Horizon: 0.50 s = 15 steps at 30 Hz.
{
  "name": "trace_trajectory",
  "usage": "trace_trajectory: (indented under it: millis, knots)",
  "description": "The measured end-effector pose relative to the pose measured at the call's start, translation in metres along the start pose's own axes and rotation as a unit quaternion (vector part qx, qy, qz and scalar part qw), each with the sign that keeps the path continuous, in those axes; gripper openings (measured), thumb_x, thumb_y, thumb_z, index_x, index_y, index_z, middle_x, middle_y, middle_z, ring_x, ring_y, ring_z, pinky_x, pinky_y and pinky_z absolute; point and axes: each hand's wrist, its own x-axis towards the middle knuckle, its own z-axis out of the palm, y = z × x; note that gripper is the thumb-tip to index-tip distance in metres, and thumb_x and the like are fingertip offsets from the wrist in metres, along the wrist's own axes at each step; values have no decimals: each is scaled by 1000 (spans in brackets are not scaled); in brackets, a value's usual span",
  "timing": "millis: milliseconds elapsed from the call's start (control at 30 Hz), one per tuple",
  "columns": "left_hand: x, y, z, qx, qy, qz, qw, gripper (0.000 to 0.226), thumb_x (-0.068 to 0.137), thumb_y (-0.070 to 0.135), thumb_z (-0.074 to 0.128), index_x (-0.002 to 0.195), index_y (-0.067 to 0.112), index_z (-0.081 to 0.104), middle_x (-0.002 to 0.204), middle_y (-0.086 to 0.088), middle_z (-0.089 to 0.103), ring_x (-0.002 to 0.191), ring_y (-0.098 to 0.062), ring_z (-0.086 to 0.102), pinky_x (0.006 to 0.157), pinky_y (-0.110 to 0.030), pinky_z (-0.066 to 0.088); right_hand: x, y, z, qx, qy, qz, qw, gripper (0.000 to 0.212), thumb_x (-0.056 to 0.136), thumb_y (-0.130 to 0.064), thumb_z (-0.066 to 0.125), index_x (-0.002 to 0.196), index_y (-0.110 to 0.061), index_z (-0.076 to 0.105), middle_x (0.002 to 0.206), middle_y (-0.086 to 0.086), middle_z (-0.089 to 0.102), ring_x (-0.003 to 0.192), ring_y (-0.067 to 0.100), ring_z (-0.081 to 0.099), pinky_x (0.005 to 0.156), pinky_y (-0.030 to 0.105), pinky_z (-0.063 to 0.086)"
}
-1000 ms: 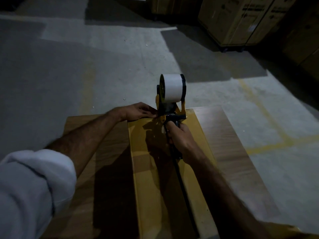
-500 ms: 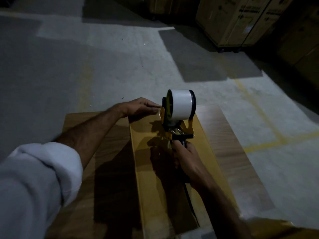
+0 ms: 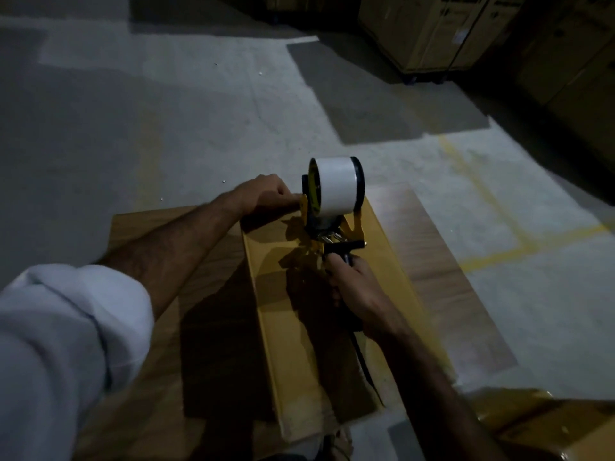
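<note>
At frame centre, the right hand [image 3: 352,291] grips the tape gun [image 3: 336,194] by its handle, upright on the far end of the box [image 3: 382,264]. The left hand [image 3: 266,194] lies at the box's far edge, just beside the gun; I cannot tell whether it grips.

dark print on the cartons [image 3: 429,31] is unreadable.

Wearing a pale, off-white sleeve [image 3: 70,331] on the left arm, bunching into a thick rolled cuff of soft folds near the elbow and filling the eight o'clock corner. Leaving the left forearm [image 3: 186,241] bare and hairy as far as the left hand [image 3: 266,194]. Baring the right forearm [image 3: 432,371] likewise, from five o'clock up to the right hand [image 3: 356,291]. Wearing what looks like a dark-strapped sandal [image 3: 336,444] at six o'clock.
</note>
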Motion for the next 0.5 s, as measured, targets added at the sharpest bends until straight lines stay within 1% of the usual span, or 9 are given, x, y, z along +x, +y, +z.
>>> trace_trajectory:
  millis: [100,133,167,233,300,367,433,467,500]
  knots:
    - [-5,9,7,4,56,9,998,69,72,82,45,106,31,78,102,10,74,84,-10,66,68,-32,49,-15,12,-3,10,6,21,1000,30,105,-31,50,76,-25,54,65,-8,46,55,7,41,49,20,35]
    - [-9,11,12,-14,79,22,997,67,74,81,47,113,34,75,107,15,72,89,-7,65,72,-32,48,-21,17,-4,13,12,26,999,31,105,-30,51,75,-26,55,63,-10,46,53,6,41,48,19,34]
    - [-14,12,19,-26,99,49,994,64,79,79,47,121,37,72,114,17,70,96,-7,64,77,-34,49,-26,19,-4,11,21,33,999,32,105,-30,50,74,-27,55,62,-11,46,53,6,41,48,18,34]
    - [-22,13,31,-7,123,146,982,48,94,65,44,129,40,63,129,11,68,108,-9,61,87,-39,52,-31,22,-4,3,35,44,998,31,105,-30,50,75,-25,54,61,-12,46,54,6,41,49,19,35]
    - [-27,9,33,65,96,222,968,45,99,55,34,133,38,58,139,3,63,117,-14,60,93,-39,53,-31,20,-3,0,34,43,998,30,106,-29,49,77,-24,53,61,-13,47,54,4,42,50,18,36]
    - [-27,5,27,135,64,248,957,56,100,52,27,142,27,56,150,-3,54,132,-23,54,102,-47,51,-32,18,-2,3,30,38,999,28,105,-28,49,79,-23,54,62,-12,46,53,4,41,48,18,34]
    - [-27,4,24,181,50,248,950,60,103,56,22,148,26,50,161,-3,42,142,-26,45,109,-53,47,-35,18,-3,5,27,40,999,27,105,-29,49,79,-22,53,63,-10,46,53,5,40,47,18,34]
    - [-27,4,24,203,48,240,948,60,105,57,19,151,29,45,166,-1,33,147,-27,38,116,-55,40,-38,20,-4,4,27,47,999,27,105,-30,49,79,-22,53,64,-9,46,53,6,40,47,18,34]
    - [-28,3,26,224,52,232,945,60,106,58,15,153,32,41,170,0,22,153,-28,28,123,-55,28,-42,23,-5,6,30,58,998,26,104,-31,50,80,-21,53,65,-7,45,54,6,40,48,19,34]
